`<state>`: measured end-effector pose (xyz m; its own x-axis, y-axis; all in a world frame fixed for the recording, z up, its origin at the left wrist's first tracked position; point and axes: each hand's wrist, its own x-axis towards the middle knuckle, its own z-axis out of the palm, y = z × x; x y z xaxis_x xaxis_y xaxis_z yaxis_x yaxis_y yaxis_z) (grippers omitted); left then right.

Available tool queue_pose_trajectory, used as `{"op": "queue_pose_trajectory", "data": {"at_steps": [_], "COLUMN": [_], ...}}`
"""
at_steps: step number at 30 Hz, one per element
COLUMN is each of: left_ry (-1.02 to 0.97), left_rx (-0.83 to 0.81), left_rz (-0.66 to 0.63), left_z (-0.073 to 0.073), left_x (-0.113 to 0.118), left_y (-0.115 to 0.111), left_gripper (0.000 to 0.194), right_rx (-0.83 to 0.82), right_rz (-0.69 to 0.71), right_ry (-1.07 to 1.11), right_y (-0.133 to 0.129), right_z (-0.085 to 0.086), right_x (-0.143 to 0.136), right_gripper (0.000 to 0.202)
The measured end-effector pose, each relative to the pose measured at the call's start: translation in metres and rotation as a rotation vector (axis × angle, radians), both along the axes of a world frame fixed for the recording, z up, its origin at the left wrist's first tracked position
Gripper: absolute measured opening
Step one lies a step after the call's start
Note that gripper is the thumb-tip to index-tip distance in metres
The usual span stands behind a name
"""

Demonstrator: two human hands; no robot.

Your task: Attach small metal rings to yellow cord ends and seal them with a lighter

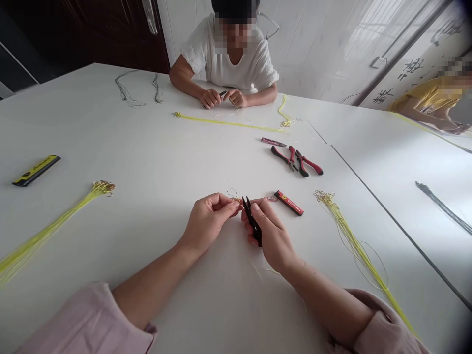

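My left hand [210, 219] pinches the end of a thin yellow cord [236, 198] at the middle of the white table. Close beside it on the right, my right hand [271, 233] is wrapped round small black thread snips [253, 223], whose pointed blades stand slightly apart and point up by my left fingertips. Tiny dark specks [232, 191] lie on the table just beyond my left fingers. A red lighter [289, 203] lies right of my hands. Thin cord pieces [273, 271] lie below my right hand.
Yellow cord bundles [73, 209] [354, 241] lie left and right. Red-black pliers [309, 164] and a pink-handled tool [273, 142] lie ahead. A yellow-black case [36, 170] is far left. A person in white [236, 64] works opposite; another in yellow [424, 101] sits at right.
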<state>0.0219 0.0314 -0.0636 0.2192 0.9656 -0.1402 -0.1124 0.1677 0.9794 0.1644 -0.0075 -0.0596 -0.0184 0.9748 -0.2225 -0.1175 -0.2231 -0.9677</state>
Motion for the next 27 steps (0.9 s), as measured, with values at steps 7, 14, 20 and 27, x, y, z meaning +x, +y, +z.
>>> {"op": "queue_pose_trajectory", "data": {"at_steps": [7, 14, 20, 27], "left_ry": [0.051, 0.06, 0.054, 0.039], "left_rx": [-0.001, -0.01, -0.018, -0.017], "left_rz": [-0.067, -0.084, -0.11, -0.131], "left_z": [0.0047, 0.0039, 0.0042, 0.0042], "left_x": [-0.0006, -0.0014, -0.0022, -0.0015], "left_y": [-0.0012, 0.0002, -0.0001, 0.0004], "left_gripper": [0.017, 0.016, 0.016, 0.015], "right_rx": [-0.069, -0.106, -0.086, -0.112], "right_rz": [0.035, 0.036, 0.05, 0.042], "right_ry": [0.091, 0.081, 0.057, 0.139], "right_y": [-0.0049, -0.0048, -0.0047, -0.0064], "right_z": [0.0013, 0.0036, 0.0013, 0.002], "right_x": [-0.0027, -0.003, -0.0017, -0.0022], "right_gripper": [0.033, 0.035, 0.034, 0.031]}}
